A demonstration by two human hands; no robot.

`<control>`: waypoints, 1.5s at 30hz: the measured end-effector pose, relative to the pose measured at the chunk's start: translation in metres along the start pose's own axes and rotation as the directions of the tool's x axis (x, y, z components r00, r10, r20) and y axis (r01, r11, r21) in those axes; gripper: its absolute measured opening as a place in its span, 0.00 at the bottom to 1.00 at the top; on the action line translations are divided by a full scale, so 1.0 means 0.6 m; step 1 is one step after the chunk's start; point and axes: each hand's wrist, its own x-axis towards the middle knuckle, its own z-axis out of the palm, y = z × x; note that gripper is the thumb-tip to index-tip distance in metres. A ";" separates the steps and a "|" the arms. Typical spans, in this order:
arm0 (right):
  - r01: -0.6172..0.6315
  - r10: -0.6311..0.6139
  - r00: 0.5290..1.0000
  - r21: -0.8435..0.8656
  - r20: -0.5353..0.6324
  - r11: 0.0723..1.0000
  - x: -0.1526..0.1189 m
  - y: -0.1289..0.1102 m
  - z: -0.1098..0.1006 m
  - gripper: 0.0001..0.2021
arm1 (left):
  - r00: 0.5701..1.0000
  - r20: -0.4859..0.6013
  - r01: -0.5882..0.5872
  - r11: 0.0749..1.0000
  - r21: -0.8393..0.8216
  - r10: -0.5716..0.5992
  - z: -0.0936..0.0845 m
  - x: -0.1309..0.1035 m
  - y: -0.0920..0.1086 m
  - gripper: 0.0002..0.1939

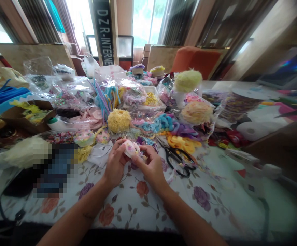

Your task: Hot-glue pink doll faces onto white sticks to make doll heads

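A small pale doll head (131, 149) with pink and purple on it is held up between my two hands, above the flowered tablecloth. My left hand (115, 160) pinches its left side, while the fingers and thumb of my right hand (151, 165) close on its right. Parts of the piece are covered by my fingers. Just right of my right hand lie black-handled scissors (178, 158), next to a loose yellow yarn bundle (183, 143). Beyond my hands sits a fluffy yellow yarn ball (119, 121). Painted doll faces (84, 137) rest to the left in clear plastic.
A white glue gun (251, 171) lies at the right with its cord toward me. Behind it stands a large yarn spool (243, 102). An open cardboard box (27, 118) is at the left. Bagged craft supplies fill the back, with a tray of yellow beads (152, 99).
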 end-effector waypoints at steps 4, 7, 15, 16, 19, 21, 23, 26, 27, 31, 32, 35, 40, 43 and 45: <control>0.002 -0.002 1.000 -0.035 -0.004 0.999 0.000 -0.001 -0.001 0.15 | 1.000 -0.011 0.007 1.000 0.005 -0.007 0.002 0.000 0.003 0.11; 0.008 -0.008 1.000 -0.058 -0.005 0.998 0.001 -0.001 -0.002 0.15 | 0.999 -0.015 0.031 0.999 -0.005 -0.031 0.002 0.001 0.005 0.11; -0.024 0.024 1.000 -0.005 0.009 1.000 0.005 0.001 -0.004 0.15 | 0.998 -0.027 0.059 0.997 -0.049 -0.060 -0.005 0.004 0.004 0.11; -0.029 0.029 1.000 0.003 0.005 1.000 0.005 0.001 -0.004 0.16 | 0.998 -0.023 0.061 0.997 -0.052 -0.062 -0.005 0.004 0.002 0.11; -0.054 0.054 0.998 0.016 -0.019 0.998 0.004 0.001 -0.001 0.17 | 0.998 -0.011 0.055 0.997 -0.059 -0.056 -0.005 0.005 -0.003 0.13; -0.079 0.080 0.996 0.023 -0.038 0.997 0.004 -0.001 0.001 0.18 | 0.999 0.000 0.052 0.998 -0.047 -0.052 -0.004 0.005 -0.005 0.15; -0.110 0.112 0.992 0.049 -0.051 0.993 0.004 -0.004 0.001 0.19 | 0.998 0.023 0.051 0.998 -0.029 -0.051 -0.003 0.004 -0.006 0.16; -0.127 0.131 0.989 0.066 -0.060 0.990 0.004 -0.007 0.000 0.20 | 0.997 0.061 0.040 0.999 0.016 -0.041 -0.002 0.001 -0.007 0.19; -0.120 0.124 0.990 0.054 -0.063 0.991 0.004 -0.007 -0.001 0.19 | 0.997 0.068 0.034 0.999 0.041 -0.037 -0.002 0.000 -0.007 0.20; -0.082 0.084 0.995 0.029 -0.049 0.996 0.004 -0.002 -0.002 0.18 | 0.998 0.064 -0.014 0.988 0.152 0.005 -0.006 0.000 -0.011 0.24; -0.075 0.077 0.996 0.042 -0.035 0.996 0.004 0.000 -0.003 0.17 | 0.998 0.056 -0.035 0.984 0.174 0.026 -0.007 0.001 -0.012 0.24; -0.046 0.046 0.999 0.073 0.008 0.996 0.004 0.005 -0.003 0.17 | 0.996 0.030 -0.085 0.969 0.231 0.081 -0.009 0.001 -0.012 0.22; -0.012 0.011 1.000 0.069 0.019 0.998 0.004 0.007 -0.001 0.16 | 0.997 0.013 -0.082 0.982 0.169 0.081 -0.006 -0.001 -0.008 0.18; -0.016 0.016 1.000 0.059 -0.003 0.998 0.005 0.008 -0.001 0.15 | 0.998 0.045 -0.043 0.996 0.081 0.039 -0.002 -0.002 -0.006 0.18; -0.020 0.022 0.999 0.058 -0.031 0.998 0.006 0.009 -0.001 0.16 | 0.998 0.070 -0.006 1.000 0.025 0.004 -0.001 -0.001 -0.005 0.18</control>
